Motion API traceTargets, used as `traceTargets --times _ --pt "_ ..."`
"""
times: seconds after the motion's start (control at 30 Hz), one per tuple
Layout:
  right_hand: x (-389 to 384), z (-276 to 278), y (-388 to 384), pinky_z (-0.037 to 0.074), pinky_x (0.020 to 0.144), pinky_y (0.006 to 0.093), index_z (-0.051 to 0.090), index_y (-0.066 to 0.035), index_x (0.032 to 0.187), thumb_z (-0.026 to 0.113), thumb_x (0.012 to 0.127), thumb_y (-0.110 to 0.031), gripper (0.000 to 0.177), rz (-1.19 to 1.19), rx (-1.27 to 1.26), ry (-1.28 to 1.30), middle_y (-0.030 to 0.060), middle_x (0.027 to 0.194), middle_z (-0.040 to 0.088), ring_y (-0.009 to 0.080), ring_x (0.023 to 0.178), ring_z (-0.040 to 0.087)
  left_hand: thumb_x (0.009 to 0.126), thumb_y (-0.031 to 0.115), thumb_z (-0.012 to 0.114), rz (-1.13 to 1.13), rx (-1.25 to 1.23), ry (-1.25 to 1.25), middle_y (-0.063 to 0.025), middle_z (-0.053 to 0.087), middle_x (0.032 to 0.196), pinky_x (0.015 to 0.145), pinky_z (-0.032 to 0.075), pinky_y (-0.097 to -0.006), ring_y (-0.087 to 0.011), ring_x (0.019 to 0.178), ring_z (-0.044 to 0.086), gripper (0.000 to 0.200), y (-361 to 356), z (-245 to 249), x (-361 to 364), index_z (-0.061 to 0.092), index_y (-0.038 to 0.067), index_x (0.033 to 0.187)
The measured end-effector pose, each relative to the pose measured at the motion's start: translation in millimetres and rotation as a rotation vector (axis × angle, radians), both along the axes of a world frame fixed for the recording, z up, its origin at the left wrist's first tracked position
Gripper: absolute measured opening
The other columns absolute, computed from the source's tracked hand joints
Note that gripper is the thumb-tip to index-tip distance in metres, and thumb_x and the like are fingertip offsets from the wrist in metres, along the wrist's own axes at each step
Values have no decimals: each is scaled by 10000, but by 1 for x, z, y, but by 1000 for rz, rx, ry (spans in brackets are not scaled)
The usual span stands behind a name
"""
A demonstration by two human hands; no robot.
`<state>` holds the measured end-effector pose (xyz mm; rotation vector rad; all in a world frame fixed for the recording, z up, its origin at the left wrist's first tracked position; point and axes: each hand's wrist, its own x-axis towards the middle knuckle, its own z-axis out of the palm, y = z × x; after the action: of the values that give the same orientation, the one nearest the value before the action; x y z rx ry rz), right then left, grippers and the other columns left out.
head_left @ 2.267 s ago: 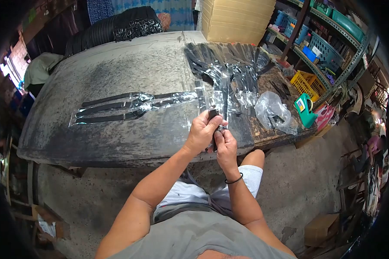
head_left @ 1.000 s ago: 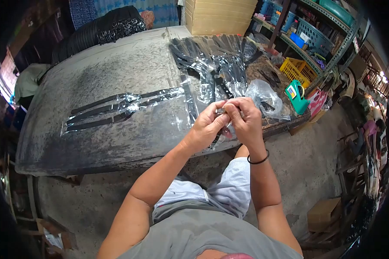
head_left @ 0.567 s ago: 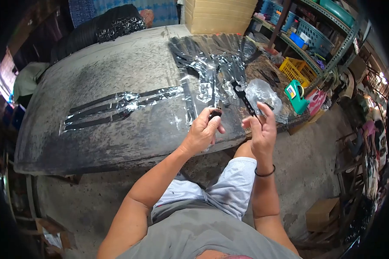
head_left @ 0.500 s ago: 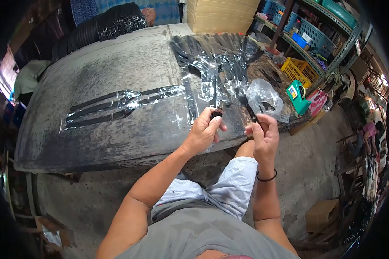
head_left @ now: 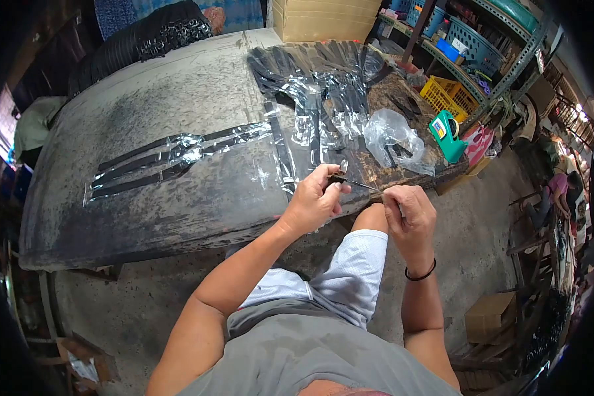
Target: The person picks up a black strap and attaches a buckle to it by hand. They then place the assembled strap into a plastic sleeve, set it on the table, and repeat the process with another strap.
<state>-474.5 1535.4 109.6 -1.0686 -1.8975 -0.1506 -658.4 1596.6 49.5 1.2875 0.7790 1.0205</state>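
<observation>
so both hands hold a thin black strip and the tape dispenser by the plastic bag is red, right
No: the tape dispenser is green, not red, as the head view shows. It sits by the plastic bag, and the left hand and right hand hold the thin black strip.

A thin black strap (head_left: 360, 184) stretches taut, nearly level, over the table (head_left: 178, 211) edge.

Ends of strap (head_left: 358, 185) hidden in left hand (head_left: 312, 202) & right hand (head_left: 410, 214); too thin to tell its type. Top edge cuts off boxes (head_left: 323, 10). Contents of bag (head_left: 393, 138) unclear.
</observation>
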Motion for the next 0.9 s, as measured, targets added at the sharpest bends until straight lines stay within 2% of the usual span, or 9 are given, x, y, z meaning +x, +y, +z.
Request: traceTargets --times 0.33,0.43,0.53,0.63,0.7,0.73,0.8,0.83,0.9 --pt "-8 4 0 487 613 355 612 -57 888 692 721 14 198 -42 66 -165 77 799 609 251 704 595 924 41 464 22 51 110 -80 651 912 490 465 -206 -70 566 562 351 -7 4 2 415 -11 1269" --pt "-13 0 6 482 609 356 612 -57 901 678 741 1 182 -17 44 -204 75 799 607 250 706 593 932 63 490 15 103 98 -51 643 829 485 459 -210 -57 550 539 330 -11 3 6 462 -2 1254" --pt "-21 -7 11 478 611 360 617 -56 917 665 757 -10 173 6 -11 -203 80 802 606 261 709 590 942 137 550 1 279 145 4 583 657 479 442 -215 -36 518 503 266 -16 6 8 576 13 1176" --pt "-22 -12 14 473 612 352 619 -50 945 663 780 -20 173 68 -52 -141 82 793 594 218 700 593 937 152 565 -19 276 135 1 601 677 483 446 -216 -34 534 517 272 -13 -1 2 584 10 1168" --pt "-27 -12 8 471 611 302 607 -25 953 618 889 -150 141 229 -380 308 58 786 593 142 708 585 928 165 584 8 382 133 -4 618 696 496 458 -215 -40 556 540 272 -13 -1 -2 598 5 1147" --pt "-29 -14 7 471 611 302 607 -25 953 618 889 -150 141 230 -383 306 58 786 593 142 708 585 919 179 602 35 490 128 -10 635 714 508 470 -214 -46 577 564 274 -14 -1 -3 611 -1 1126" --pt "-30 -24 8 463 622 245 598 -4 957 527 960 -336 340 495 -395 888 42 801 592 96 720 567 901 206 630 69 577 55 -15 650 736 527 482 -214 -56 604 588 295 -6 -16 -2 620 -9 1103" --pt "-27 -37 12 463 622 245 598 -4 957 527 960 -336 340 495 -397 887 42 801 592 96 720 567 883 233 658 98 665 -16 -20 665 758 547 494 -213 -66 630 611 319 -3 -23 -2 629 -17 1080" --pt "-17 -76 23 468 634 226 594 1 972 448 954 -495 517 302 -626 903 43 822 600 96 710 568 861 271 676 4 606 -83 -30 670 764 571 503 -218 -81 655 628 348 -4 -30 -5 641 -18 1053"
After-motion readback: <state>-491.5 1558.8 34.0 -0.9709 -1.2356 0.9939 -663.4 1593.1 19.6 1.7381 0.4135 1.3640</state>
